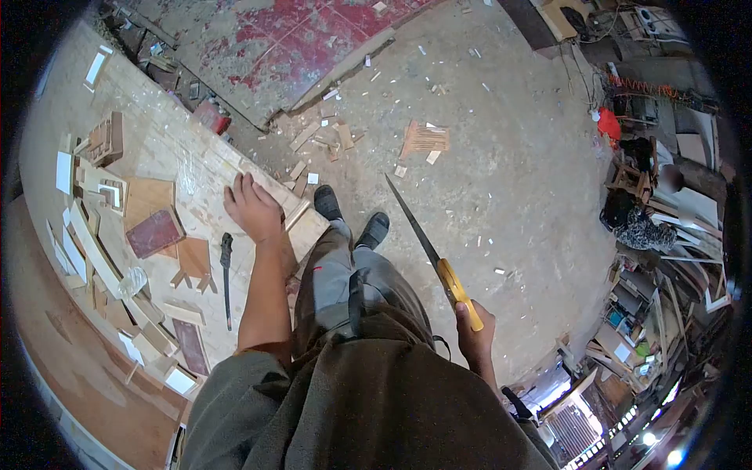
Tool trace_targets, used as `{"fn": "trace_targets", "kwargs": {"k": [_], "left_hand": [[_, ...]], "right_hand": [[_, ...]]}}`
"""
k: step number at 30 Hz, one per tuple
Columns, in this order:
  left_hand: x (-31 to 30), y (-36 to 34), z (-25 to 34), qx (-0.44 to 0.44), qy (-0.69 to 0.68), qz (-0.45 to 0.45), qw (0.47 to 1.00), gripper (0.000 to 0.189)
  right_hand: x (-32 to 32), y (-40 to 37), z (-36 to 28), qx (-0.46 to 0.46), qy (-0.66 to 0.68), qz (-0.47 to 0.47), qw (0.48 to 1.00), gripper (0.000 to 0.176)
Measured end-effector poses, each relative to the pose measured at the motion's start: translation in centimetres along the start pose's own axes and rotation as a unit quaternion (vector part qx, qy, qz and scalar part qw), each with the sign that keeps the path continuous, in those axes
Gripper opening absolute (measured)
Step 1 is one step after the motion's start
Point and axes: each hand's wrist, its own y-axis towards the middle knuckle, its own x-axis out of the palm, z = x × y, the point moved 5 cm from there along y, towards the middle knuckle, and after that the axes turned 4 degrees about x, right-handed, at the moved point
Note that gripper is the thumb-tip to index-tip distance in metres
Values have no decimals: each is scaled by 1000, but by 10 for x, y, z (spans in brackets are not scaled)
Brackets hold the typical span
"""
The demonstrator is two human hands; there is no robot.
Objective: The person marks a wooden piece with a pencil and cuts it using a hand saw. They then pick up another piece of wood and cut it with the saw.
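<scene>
A hand saw with a yellow handle (459,294) is gripped in my right hand (475,333), its dark narrow blade pointing up and to the left over the floor. My left hand (254,205) rests on the edge of the wooden workbench (200,157), fingers spread over the surface near a wooden strip at the bench corner. On the bench, left of my forearm, lies a long thin tool with a dark handle (226,254). Further left are brown wood pieces (149,200) and a dark red block (155,233).
Wood offcuts (345,135) and a slatted piece (427,139) lie on the concrete floor (533,196). Curved boards (98,249) lie at the bench's left. A person (638,223) is among stacked materials at the far right.
</scene>
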Motion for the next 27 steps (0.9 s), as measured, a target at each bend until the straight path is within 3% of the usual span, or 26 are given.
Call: {"fn": "trace_targets", "kwargs": {"k": [4, 8, 10, 11, 13, 14, 15, 16, 18, 20, 22, 24, 25, 26, 27], "left_hand": [[-27, 14, 71, 42, -148, 10, 988, 29], [16, -32, 160, 150, -331, -145, 920, 24], [75, -63, 177, -7, -381, -229, 896, 21], [115, -79, 174, -8, -378, -227, 898, 21], [220, -125, 151, -127, -346, -228, 901, 23], [272, -145, 140, -154, -335, -242, 897, 24], [318, -150, 135, -151, -337, -239, 898, 24], [361, -160, 132, -133, -307, -265, 905, 25], [435, -167, 132, -91, -232, -311, 917, 28], [509, -165, 129, -39, -164, -263, 950, 28], [549, -141, 134, -122, -122, -345, 923, 35], [612, -137, 120, -66, -77, -352, 931, 42], [630, -132, 120, -42, -75, -317, 944, 39], [644, -127, 119, -18, -72, -281, 957, 37], [661, -125, 117, -18, -77, -286, 955, 37]], "right_hand": [[-6, 9, 26, 21, 35, 21, 999, 42], [-8, 29, 57, 26, 94, 20, 995, 36], [-1, 50, 81, 33, 125, 10, 992, 34], [4, 61, 99, 65, 154, 34, 985, 35], [17, 91, 136, 130, 212, 80, 965, 37], [17, 107, 142, 136, 184, 33, 973, 38], [15, 127, 146, 137, 156, -11, 978, 40], [16, 140, 162, 129, 104, -6, 986, 43], [24, 153, 183, 152, 141, 41, 977, 43], [28, 163, 224, 146, 144, 64, 977, 41], [32, 181, 224, 120, 55, 72, 989, 37], [38, 186, 249, 101, -2, 70, 992, 36], [38, 175, 277, 162, 48, 95, 981, 32], [39, 157, 306, 220, 100, 119, 963, 47], [42, 162, 317, 224, 95, 123, 962, 47]]}}
